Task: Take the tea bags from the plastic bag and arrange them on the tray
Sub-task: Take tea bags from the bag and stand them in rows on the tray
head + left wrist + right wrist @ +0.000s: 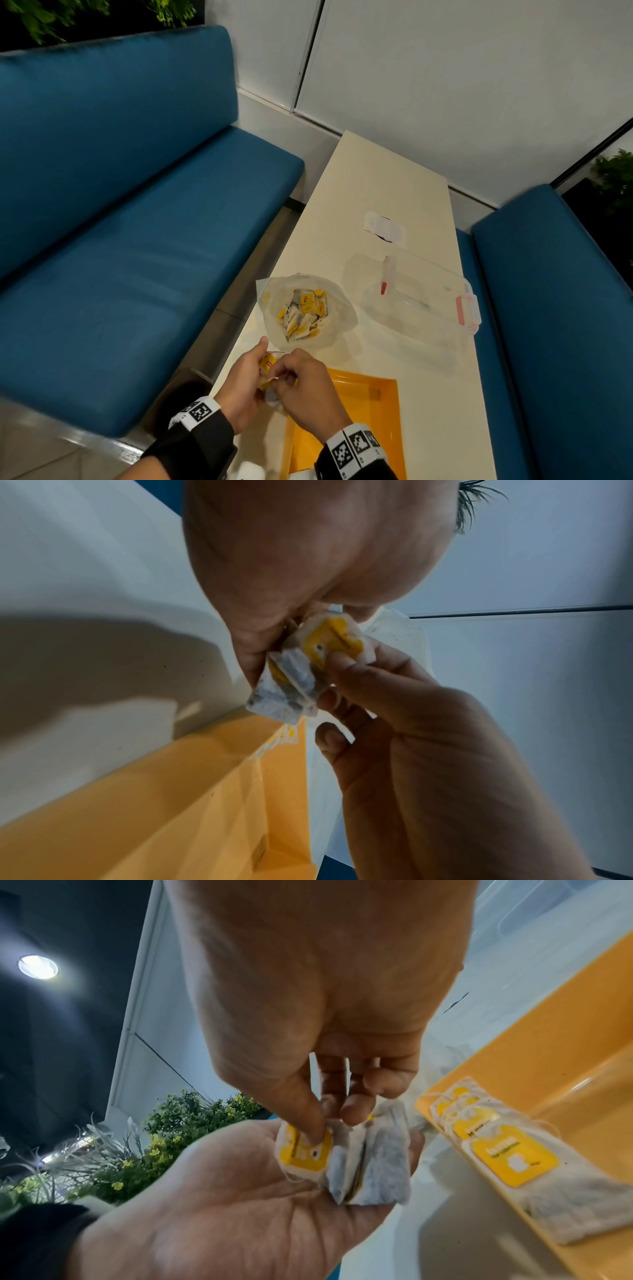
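The left hand (239, 387) lies palm up, fingers loosely cupped under a small bunch of tea bags (363, 1164). The right hand (308, 387) reaches over it, thumb and fingertips (356, 1110) pinching the yellow-tagged bag at the top of that bunch. Both hands hover over the near left edge of the desk (387, 192), at the far left corner of the orange tray (387, 404). In the right wrist view, several tea bags (507, 1161) already lie overlapping in a row along the tray's rim. Just beyond the hands, by the desk's left edge, the plastic bag (335, 308) sits open with a heap of tea bags inside. Toward the right edge lies a clear lidded box (428, 294) with pink clasps.
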